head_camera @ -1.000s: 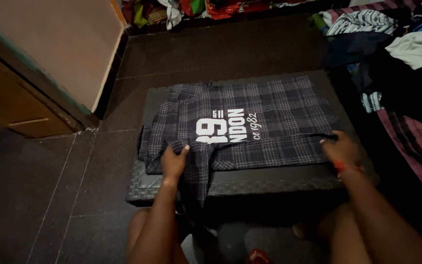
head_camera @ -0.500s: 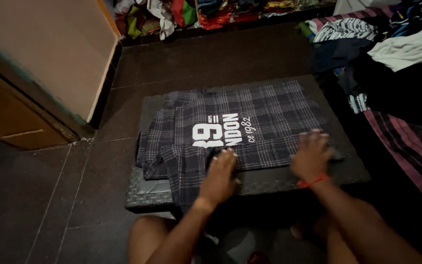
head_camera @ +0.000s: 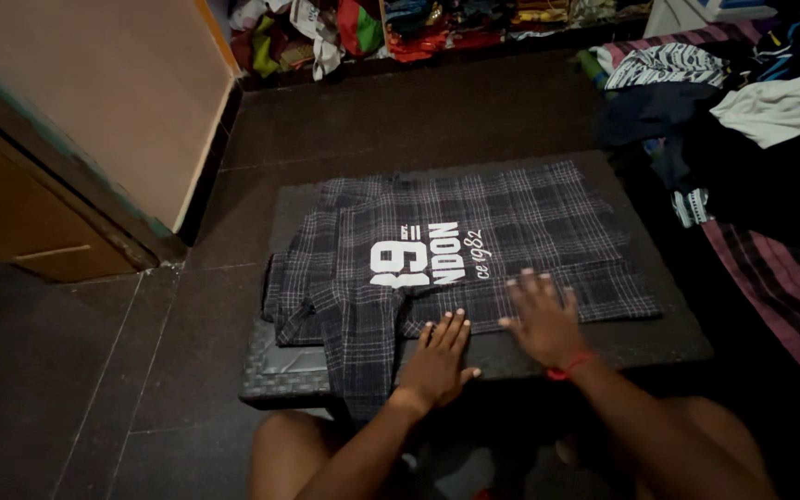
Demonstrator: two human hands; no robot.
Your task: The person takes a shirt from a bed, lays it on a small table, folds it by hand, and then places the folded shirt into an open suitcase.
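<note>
A dark plaid shirt (head_camera: 474,250) with fine pale checks lies spread flat on a low dark mat, its length running from nine o'clock to three o'clock. Bold white printed lettering sits on its middle, turned sideways. The near long edge is folded over in a flat band. At the seven o'clock corner the cloth bunches, and one strip hangs off the mat's near edge.
</note>
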